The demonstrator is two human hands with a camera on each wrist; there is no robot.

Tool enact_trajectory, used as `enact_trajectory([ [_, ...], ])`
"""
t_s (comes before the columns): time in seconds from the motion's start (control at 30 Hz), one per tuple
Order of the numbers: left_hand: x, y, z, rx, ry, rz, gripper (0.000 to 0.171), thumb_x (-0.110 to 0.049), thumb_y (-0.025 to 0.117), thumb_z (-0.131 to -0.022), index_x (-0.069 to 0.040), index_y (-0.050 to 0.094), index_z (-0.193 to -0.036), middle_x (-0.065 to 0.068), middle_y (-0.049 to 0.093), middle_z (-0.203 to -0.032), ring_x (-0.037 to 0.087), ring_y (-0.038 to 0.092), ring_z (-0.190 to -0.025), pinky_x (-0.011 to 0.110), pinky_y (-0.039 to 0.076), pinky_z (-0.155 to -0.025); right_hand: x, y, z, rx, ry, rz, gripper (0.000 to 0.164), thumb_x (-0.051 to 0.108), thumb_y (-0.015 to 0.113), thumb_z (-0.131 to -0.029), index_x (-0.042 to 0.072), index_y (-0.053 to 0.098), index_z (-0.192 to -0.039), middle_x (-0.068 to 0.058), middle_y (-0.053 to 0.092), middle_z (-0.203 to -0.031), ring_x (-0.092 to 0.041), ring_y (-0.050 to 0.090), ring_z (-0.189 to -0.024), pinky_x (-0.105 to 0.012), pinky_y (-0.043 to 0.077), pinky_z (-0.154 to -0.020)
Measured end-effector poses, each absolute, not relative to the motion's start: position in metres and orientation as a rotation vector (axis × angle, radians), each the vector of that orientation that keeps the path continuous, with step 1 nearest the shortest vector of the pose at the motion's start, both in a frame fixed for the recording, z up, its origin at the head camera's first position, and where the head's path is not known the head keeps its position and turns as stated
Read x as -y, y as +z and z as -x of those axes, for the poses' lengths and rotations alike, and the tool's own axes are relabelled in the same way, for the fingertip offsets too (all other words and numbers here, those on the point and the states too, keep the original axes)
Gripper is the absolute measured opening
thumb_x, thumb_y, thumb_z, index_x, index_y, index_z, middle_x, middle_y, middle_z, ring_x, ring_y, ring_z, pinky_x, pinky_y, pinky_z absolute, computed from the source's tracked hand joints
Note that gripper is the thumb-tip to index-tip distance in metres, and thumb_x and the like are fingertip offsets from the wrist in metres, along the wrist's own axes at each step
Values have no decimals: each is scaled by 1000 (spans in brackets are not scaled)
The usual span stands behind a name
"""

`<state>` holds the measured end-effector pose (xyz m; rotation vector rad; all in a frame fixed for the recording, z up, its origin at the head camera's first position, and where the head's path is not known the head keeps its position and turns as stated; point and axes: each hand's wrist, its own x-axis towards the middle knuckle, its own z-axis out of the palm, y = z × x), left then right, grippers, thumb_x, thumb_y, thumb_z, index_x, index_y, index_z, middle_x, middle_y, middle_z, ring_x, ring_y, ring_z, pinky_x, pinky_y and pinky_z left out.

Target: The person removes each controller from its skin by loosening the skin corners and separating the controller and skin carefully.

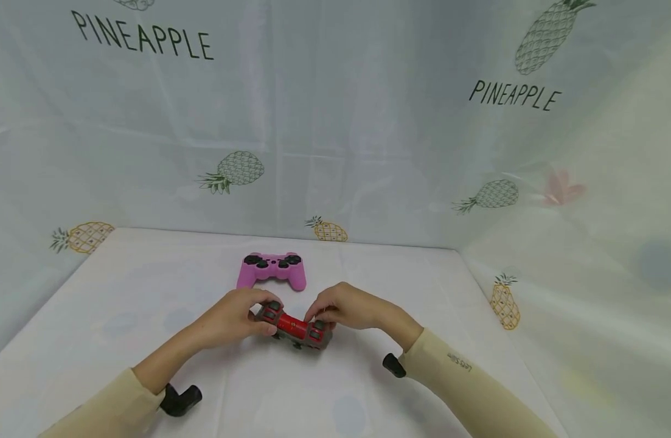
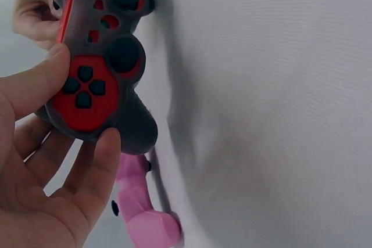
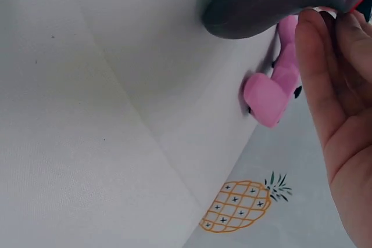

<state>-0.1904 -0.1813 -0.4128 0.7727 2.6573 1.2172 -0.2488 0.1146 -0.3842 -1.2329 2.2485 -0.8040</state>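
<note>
A red game controller [image 1: 293,326] in a dark grey silicone cover [image 2: 141,123] is held above the table, its red top edge bare in the middle. My left hand [image 1: 233,315] grips one end, thumb by the directional buttons and fingers behind and below. At the other end, my right hand [image 1: 347,306] pinches the controller near its upper edge. The right wrist view shows those fingers [image 3: 317,56] beside a grey handle [image 3: 273,4]; their exact contact is partly hidden. Behind my hands, a pink game controller [image 1: 273,267] lies on the table.
White cloth covers the table [image 1: 291,401]. A pale curtain with pineapple prints [image 1: 368,152] hangs along the back and sides. Black pieces [image 1: 180,399] are strapped under both sleeved wrists, close above the table.
</note>
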Motion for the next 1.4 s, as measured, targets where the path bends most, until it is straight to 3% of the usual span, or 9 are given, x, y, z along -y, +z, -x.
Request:
enact_trajectory([
  [0.37, 185, -421, 192, -2629, 1198, -887, 42, -20, 86, -91, -18, 68, -129, -7, 72, -113, 12, 66, -97, 28, 58, -78, -106, -386, 254, -2240, -648, 1387, 15, 3, 65, -105, 14, 75, -107, 9, 70, -93, -9, 67, -73, -20, 57, -72],
  [0.57, 183, -422, 194, -2695, 1087, -951, 40, -20, 84, -94, -23, 68, -131, -14, 68, -117, 6, 62, -97, 29, 57, -83, -102, -382, 255, -2230, -591, 1333, 17, 3, 63, -106, 15, 74, -112, 8, 68, -91, -13, 66, -71, -20, 55, -70],
  [0.73, 182, -420, 194, -2779, 912, -1031, 34, -23, 80, -97, -28, 70, -129, -16, 64, -109, 7, 56, -97, 32, 51, -83, -99, -381, 255, -2254, -545, 1347, 17, 3, 65, -105, 13, 77, -113, 9, 70, -93, -12, 66, -72, -19, 54, -71],
  [0.9, 181, -421, 193, -2831, 794, -1069, 30, -22, 74, -101, -30, 69, -129, -15, 59, -107, 10, 51, -96, 31, 46, -81, -99, -383, 256, -2258, -558, 1346, 16, 4, 63, -107, 16, 73, -104, 9, 68, -93, -8, 64, -73, -20, 55, -71],
  [1.17, 179, -424, 197, -2759, 735, -1092, 26, -36, 58, -111, -27, 58, -135, -15, 54, -120, 14, 43, -113, 37, 47, -90, -100, -388, 258, -2252, -596, 1319, 27, -6, 52, -107, 17, 65, -100, 7, 64, -94, -8, 61, -72, -20, 54, -69],
  [1.3, 177, -424, 203, -2720, 757, -1076, 32, -51, 60, -106, -29, 57, -131, -16, 54, -119, 14, 42, -114, 38, 47, -90, -102, -390, 258, -2272, -593, 1339, 32, -10, 50, -105, 19, 63, -101, 8, 63, -99, -5, 59, -79, -21, 52, -71],
  [1.4, 176, -426, 206, -2720, 798, -1129, 33, -53, 64, -103, -30, 58, -126, -18, 57, -113, 14, 43, -110, 36, 46, -87, -104, -391, 257, -2252, -639, 1332, 24, -3, 52, -108, 18, 63, -102, 7, 62, -103, -4, 58, -89, -22, 54, -75],
])
